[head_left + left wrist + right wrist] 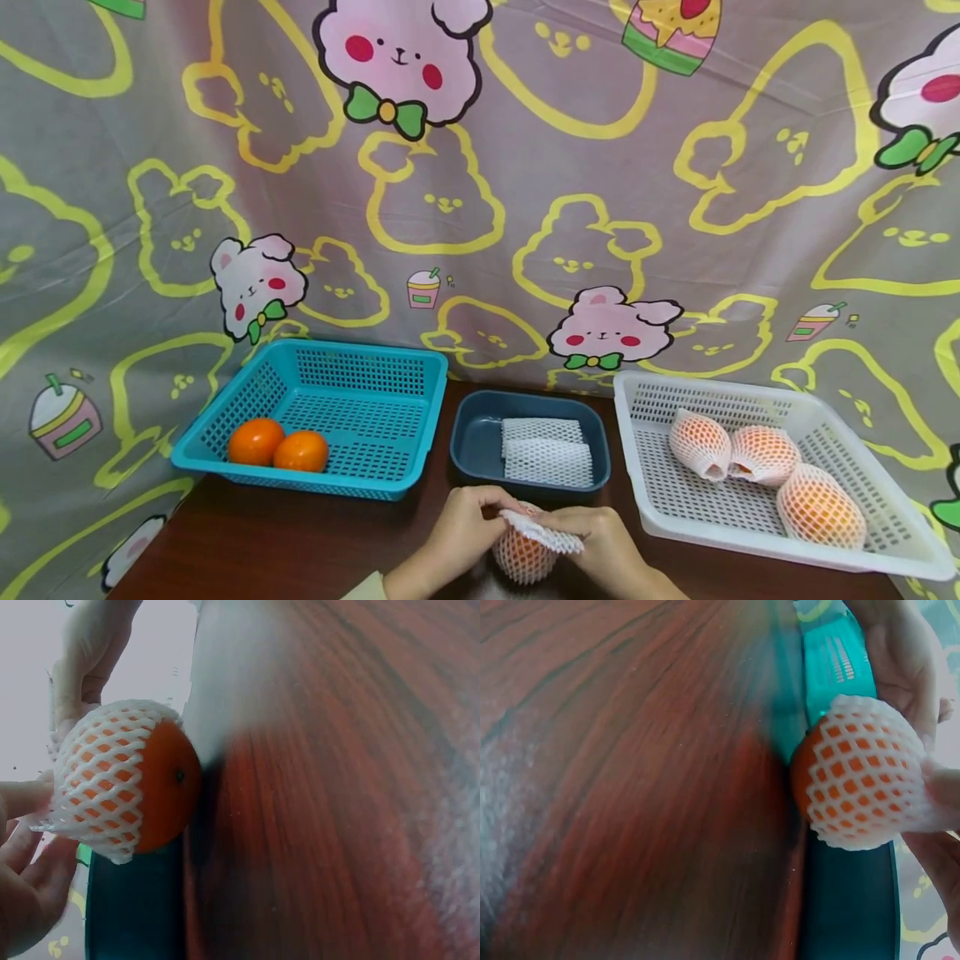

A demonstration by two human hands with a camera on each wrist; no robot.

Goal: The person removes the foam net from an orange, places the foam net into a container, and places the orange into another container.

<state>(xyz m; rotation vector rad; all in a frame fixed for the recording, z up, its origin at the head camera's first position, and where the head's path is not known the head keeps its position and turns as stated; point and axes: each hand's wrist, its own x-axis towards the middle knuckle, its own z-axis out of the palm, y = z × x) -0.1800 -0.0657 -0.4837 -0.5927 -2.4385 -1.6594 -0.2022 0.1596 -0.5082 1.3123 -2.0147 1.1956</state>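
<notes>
The fingers of the left hand [459,532] and right hand [606,542] are pinched on the gathered edge of a white foam net [553,537] drawn over an orange [174,802], which sits between the hands, low at the dark wooden surface [315,546], its lower part bare around the stem spot. Just beyond it, a dark blue tray [476,437] holds flat foam sleeves [547,465], flanked by a teal basket [352,482] with two bare oranges [257,442] on the left and a white basket [750,543] with three netted fruits [821,508] on the right. Behind everything hangs a cartoon-patterned cloth [480,275].
</notes>
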